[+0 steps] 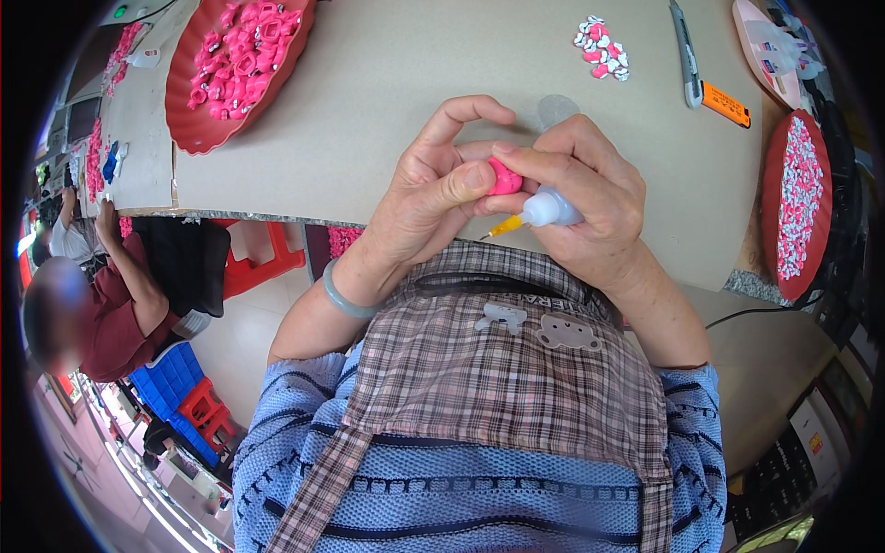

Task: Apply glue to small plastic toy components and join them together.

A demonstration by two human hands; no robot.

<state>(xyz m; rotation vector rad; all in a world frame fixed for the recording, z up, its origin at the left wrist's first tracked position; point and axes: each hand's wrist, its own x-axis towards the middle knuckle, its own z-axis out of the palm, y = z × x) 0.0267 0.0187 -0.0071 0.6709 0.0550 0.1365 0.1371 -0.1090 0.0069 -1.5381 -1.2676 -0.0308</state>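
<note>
Both of my hands meet over the near edge of the table. Between its thumb and fingers, my left hand (415, 194) grips a small glossy pink plastic piece (504, 179); its index finger arches free above. My right hand (599, 203) has a small translucent squeeze bottle (553, 207) tucked in its lower fingers. The bottle's yellow needle tip (507, 226) points left and down, below the pink piece and apart from it. The right thumb and index finger reach to the top of the piece and appear to touch it. My fingers partly cover its underside.
A red scalloped tray (184, 138) of pink pieces stands far left; another red tray (772, 207) holds small pink-and-white parts at right. Beyond my hands lie a loose pile (604, 51), a grey cutter (685, 55) and an orange bar (725, 103). A co-worker (115, 313) sits left.
</note>
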